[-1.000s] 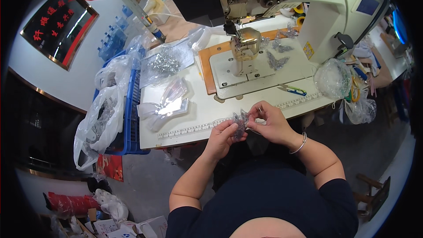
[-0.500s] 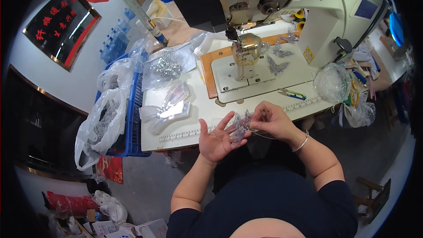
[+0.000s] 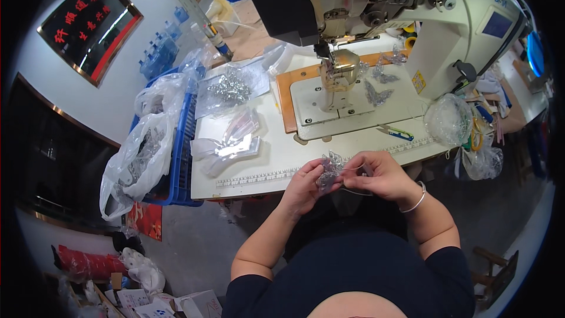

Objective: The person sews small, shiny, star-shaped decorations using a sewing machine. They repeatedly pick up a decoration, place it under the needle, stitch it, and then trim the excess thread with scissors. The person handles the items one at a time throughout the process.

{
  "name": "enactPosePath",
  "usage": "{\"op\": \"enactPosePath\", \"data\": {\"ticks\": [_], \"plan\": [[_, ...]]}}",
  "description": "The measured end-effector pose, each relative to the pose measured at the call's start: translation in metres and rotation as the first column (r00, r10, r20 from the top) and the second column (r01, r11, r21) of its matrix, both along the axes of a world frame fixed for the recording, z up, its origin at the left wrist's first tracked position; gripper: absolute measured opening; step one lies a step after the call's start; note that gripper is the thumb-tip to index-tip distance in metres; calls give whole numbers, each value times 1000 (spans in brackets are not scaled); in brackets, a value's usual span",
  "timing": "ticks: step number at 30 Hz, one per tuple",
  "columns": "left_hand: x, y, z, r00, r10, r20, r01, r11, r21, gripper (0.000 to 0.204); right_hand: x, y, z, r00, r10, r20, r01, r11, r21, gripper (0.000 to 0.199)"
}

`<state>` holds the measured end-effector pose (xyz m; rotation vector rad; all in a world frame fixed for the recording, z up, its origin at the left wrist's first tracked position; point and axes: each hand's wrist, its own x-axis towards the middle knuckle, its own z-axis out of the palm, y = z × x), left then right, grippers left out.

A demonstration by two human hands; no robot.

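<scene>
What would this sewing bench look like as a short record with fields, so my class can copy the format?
Left hand: holding a silvery butterfly-shaped piece
Right hand: fingertips at that piece's right edge; exact grip unclear
Machine: white sewing machine with a post under the needle area
Similar pieces: several, lying right of the post
Snips: blue-handled, in front of the machine bed
Table: pale, ruler strip near its front edge
Left of table: blue crate with white plastic bags
</scene>
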<state>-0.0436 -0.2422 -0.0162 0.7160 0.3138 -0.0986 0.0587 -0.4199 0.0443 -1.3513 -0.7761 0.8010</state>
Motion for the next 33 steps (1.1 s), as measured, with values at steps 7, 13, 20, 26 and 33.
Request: {"op": "enactPosePath", "data": {"ticks": [7,13,20,26,33], "plan": [[-7,-7,15,1000,11,21,-12,997,72,25,2,3,-10,998,-8,-68,8,1000,-6,19],[-7,-7,12,999,23,41,-26,997,78,24,-5,7,-14,993,-100,-57,99,995,-21,20],[-8,-9,14,999,17,44,-21,995,99,23,-6,8,-15,982,-173,74,178,982,-70,22],[-8,-9,11,999,27,42,-32,994,107,23,-4,8,-18,981,-177,81,184,978,-94,22],[-7,-10,9,999,34,31,-38,993,112,24,-1,7,-18,976,-171,132,185,977,-107,21]]}}
